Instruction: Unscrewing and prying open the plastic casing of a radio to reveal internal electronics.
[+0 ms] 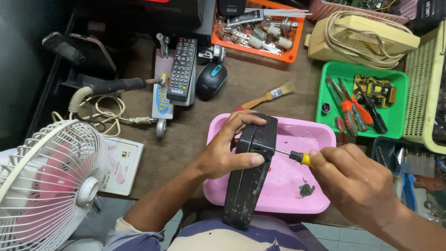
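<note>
Casing (248,172), black and flat, stands on edge at lower centre of the frame, its near end over the person's lap and its far end inside the pink tray (320,135). The left hand (223,148) grips it from the left, fingers curled over the top edge and thumb pressed on the right face. The right hand (355,179), lower right, is closed around a screwdriver (292,155) with a yellow collar; its thin shaft runs leftward into the casing's right side.

To do this well, I judge the shaft should stay square to the face and in line with the screw, with steady inward push so the tip does not slip. The left grip should brace against that push, and the tray should sit under the work to catch anything that drops.

The casing looks scuffed and dusty, with pale marks along its lower half and a seam running its length. A small dark clump (305,189) lies in the tray.

Farther up, a brush (269,96) lies at centre; a green tray (399,79) of tools sits upper right; a remote (182,69) and mouse (211,80) lie top centre. A fan (46,186) fills the lower left.
</note>
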